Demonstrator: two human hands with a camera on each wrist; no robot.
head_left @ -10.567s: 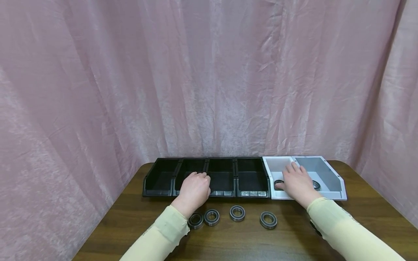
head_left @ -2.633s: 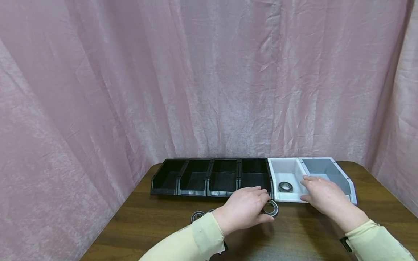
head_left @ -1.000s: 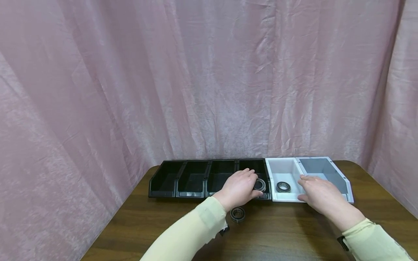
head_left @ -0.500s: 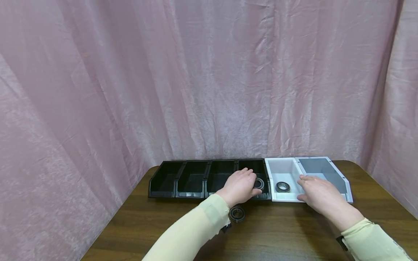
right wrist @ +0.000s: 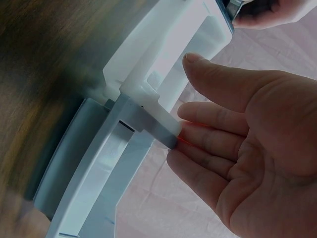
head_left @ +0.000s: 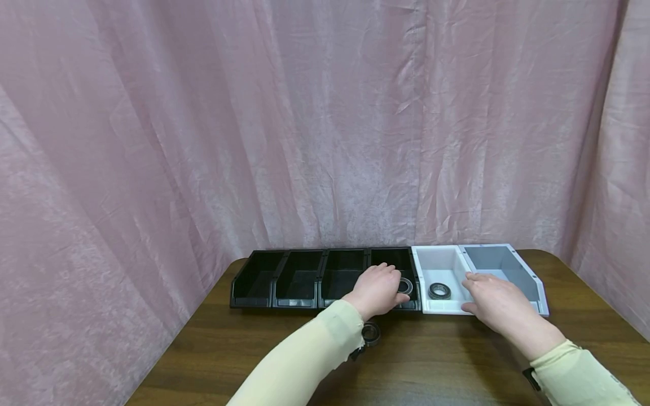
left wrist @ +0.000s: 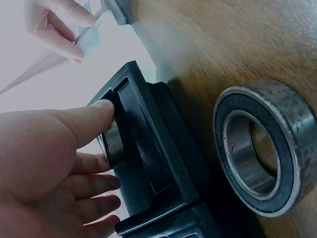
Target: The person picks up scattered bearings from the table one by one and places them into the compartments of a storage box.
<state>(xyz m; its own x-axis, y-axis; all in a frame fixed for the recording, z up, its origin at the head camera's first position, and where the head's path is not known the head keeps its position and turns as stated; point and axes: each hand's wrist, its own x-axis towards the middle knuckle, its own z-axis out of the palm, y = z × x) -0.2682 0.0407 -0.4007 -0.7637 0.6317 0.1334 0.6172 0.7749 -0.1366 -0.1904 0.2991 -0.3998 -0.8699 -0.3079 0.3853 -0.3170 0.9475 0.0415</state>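
Observation:
In the head view my left hand (head_left: 376, 290) reaches into the rightmost black bin (head_left: 393, 256). Thumb and forefinger pinch a steel ball bearing (left wrist: 115, 146) just inside that bin's front lip, while the other fingers lie loose below, as the left wrist view shows. My right hand (head_left: 500, 301) is at the divider between the white bin (head_left: 442, 255) and the grey bin (head_left: 487, 256). Its fingers are extended, tips right at the divider's front end in the right wrist view, and it holds nothing. A second bearing (head_left: 439, 291) lies flat in the white bin.
Another bearing (head_left: 372, 334) lies on the wooden table (head_left: 431, 361), partly covered by my left wrist. Three more black bins (head_left: 299, 276) continue the row leftward. A pink curtain (head_left: 325, 124) hangs behind. My left forearm hides some of the table.
Since 2.6 seconds ago my left hand has carried the bearing from before the bins into the rightmost black bin. In the last second it barely shifts; my right hand stays put.

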